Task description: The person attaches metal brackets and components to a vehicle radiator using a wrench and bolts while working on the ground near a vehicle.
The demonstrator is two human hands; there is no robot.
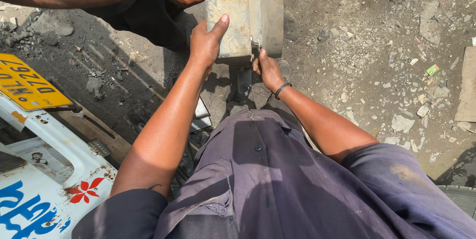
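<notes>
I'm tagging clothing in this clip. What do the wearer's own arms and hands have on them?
Both forearms are bare. The left hand has no glove or band. The right hand is also ungloved, with a thin black band round the wrist. Dark short sleeves start near the upper arms, part of a faded purplish-grey buttoned shirt.
</notes>
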